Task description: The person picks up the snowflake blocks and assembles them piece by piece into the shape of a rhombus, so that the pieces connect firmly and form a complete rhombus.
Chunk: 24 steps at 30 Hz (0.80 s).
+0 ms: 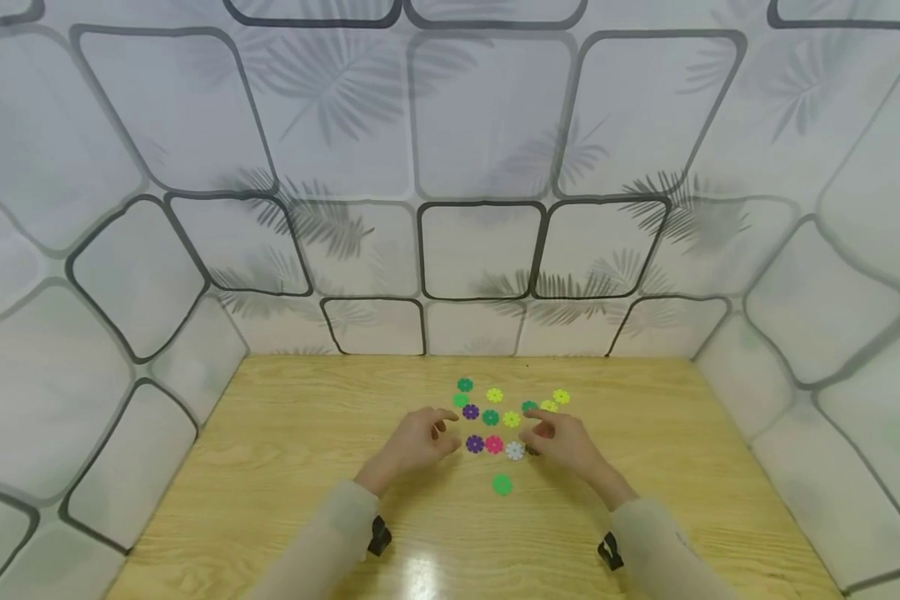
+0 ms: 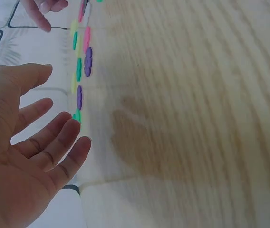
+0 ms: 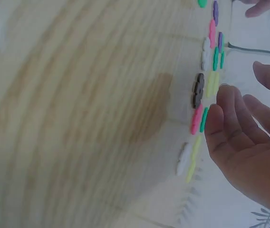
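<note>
Several small flower-shaped plastic discs lie flat on the wooden tabletop between the two hands. Left of centre, my left hand (image 1: 416,440) hovers low with bent, spread fingers and nothing in them; a purple disc (image 1: 475,444) is close to its thumb. Across from it, my right hand (image 1: 566,440) is likewise bare, its fingers loosely curved beside a white disc (image 1: 514,451). A brown disc (image 3: 198,90) and a pink disc (image 3: 197,119) lie by its fingertips in the right wrist view. Another pink disc (image 1: 493,444) sits between the purple and white ones.
Behind the front row are yellow discs (image 1: 512,419) and teal discs (image 1: 491,417). A plain green disc (image 1: 502,484) lies apart, nearer the person. Patterned fabric walls (image 1: 480,250) enclose the table (image 1: 307,392) at the back and both sides.
</note>
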{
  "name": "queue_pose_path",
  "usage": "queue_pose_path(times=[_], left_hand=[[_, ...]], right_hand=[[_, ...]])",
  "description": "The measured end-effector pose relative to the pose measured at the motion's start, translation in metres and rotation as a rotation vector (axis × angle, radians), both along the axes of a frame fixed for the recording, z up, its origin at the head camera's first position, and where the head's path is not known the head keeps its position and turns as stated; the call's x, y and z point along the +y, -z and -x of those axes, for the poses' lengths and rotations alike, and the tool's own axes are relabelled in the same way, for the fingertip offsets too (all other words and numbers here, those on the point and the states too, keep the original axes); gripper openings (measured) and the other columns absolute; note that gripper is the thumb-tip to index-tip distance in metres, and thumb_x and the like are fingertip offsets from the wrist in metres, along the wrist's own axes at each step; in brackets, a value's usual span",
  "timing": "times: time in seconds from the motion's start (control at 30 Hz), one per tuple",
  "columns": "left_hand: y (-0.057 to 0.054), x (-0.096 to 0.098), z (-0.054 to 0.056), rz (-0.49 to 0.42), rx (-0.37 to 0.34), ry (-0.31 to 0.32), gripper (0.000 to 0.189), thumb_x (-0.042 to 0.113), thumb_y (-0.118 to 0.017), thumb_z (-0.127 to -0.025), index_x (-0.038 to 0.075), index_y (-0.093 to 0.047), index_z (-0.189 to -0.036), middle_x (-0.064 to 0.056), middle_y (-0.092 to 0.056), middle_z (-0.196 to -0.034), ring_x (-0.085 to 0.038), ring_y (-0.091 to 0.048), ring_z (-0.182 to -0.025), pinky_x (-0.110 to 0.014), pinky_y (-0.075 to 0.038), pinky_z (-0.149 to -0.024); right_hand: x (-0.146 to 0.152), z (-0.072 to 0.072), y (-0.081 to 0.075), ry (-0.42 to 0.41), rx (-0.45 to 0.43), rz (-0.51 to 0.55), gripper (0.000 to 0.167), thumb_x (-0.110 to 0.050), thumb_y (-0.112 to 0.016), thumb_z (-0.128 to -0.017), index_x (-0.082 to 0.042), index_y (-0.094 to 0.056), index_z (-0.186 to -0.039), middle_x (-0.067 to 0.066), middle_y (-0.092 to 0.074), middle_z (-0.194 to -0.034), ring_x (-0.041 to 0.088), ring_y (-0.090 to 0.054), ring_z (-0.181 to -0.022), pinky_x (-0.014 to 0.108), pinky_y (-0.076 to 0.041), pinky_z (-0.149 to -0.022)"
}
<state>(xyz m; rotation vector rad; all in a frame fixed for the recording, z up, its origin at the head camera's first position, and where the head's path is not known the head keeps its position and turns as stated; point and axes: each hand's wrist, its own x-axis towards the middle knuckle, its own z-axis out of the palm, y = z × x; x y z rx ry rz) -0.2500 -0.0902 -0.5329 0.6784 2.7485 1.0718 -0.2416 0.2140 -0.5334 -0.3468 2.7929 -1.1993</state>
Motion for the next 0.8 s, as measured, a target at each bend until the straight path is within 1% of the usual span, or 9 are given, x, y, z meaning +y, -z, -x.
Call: queue_pose_path(times=[0.07,0.2,0.33,0.47,0.6,0.7,0.8], left_hand=[[0.004,0.003,-0.001,0.009,0.009,-0.001,0.043,0.027,-0.076,-0.098,0.008,-0.069,-0.136,-0.011,-0.070,-0.110,-0.016,-0.062,-0.091,-0.032,-0.057,-0.077],[0.011,0.008,-0.002,0.018,0.024,0.003,0.043,0.025,-0.078,-0.096,0.008,-0.069,-0.135,-0.009,-0.069,-0.106,-0.014,-0.060,-0.087,-0.028,-0.055,-0.075],[0.016,0.012,-0.002,0.024,0.027,0.003,0.044,0.025,-0.078,-0.095,0.008,-0.069,-0.135,-0.003,-0.064,-0.095,-0.011,-0.055,-0.081,-0.024,-0.051,-0.071],[0.023,0.016,-0.002,0.034,0.038,0.003,0.045,0.027,-0.078,-0.095,0.010,-0.069,-0.135,0.003,-0.057,-0.085,-0.008,-0.049,-0.075,-0.022,-0.046,-0.067],[0.030,0.019,-0.003,0.041,0.029,0.001,0.045,0.027,-0.078,-0.094,0.009,-0.069,-0.135,0.005,-0.056,-0.081,-0.007,-0.047,-0.071,-0.022,-0.044,-0.064],[0.031,0.020,-0.004,0.049,0.031,-0.001,0.046,0.026,-0.079,-0.094,0.009,-0.069,-0.135,0.005,-0.055,-0.079,-0.007,-0.047,-0.069,-0.022,-0.044,-0.063],[0.031,0.022,-0.004,0.074,0.062,-0.002,0.045,0.028,-0.079,-0.094,0.010,-0.070,-0.134,0.006,-0.055,-0.079,-0.006,-0.046,-0.068,-0.021,-0.043,-0.062]], right_hand=[[0.001,-0.001,0.004,-0.002,0.001,-0.004,0.044,-0.025,-0.075,-0.098,-0.003,-0.069,-0.135,0.001,-0.069,-0.089,0.010,-0.056,-0.074,0.021,-0.048,-0.062],[0.002,-0.003,0.014,-0.025,0.006,-0.002,0.042,-0.023,-0.077,-0.096,-0.005,-0.071,-0.133,-0.002,-0.066,-0.086,0.010,-0.056,-0.076,0.022,-0.049,-0.065],[0.004,-0.003,0.023,-0.060,0.021,-0.010,0.040,-0.023,-0.078,-0.096,-0.006,-0.072,-0.131,-0.005,-0.067,-0.085,0.007,-0.056,-0.076,0.020,-0.050,-0.066],[0.005,-0.004,0.026,-0.091,0.036,0.008,0.039,-0.022,-0.078,-0.095,-0.004,-0.072,-0.129,-0.004,-0.067,-0.085,0.005,-0.056,-0.075,0.020,-0.050,-0.065],[0.005,-0.003,0.029,-0.106,0.044,-0.010,0.039,-0.021,-0.078,-0.095,-0.005,-0.072,-0.129,-0.005,-0.067,-0.087,0.004,-0.055,-0.076,0.020,-0.049,-0.067],[0.004,-0.003,0.032,-0.113,0.047,-0.029,0.039,-0.021,-0.078,-0.095,-0.005,-0.072,-0.130,-0.005,-0.066,-0.087,0.005,-0.054,-0.075,0.020,-0.049,-0.066],[0.004,-0.002,0.034,-0.107,0.038,-0.032,0.039,-0.022,-0.079,-0.094,-0.007,-0.073,-0.130,-0.006,-0.065,-0.085,0.005,-0.053,-0.073,0.020,-0.048,-0.065]])
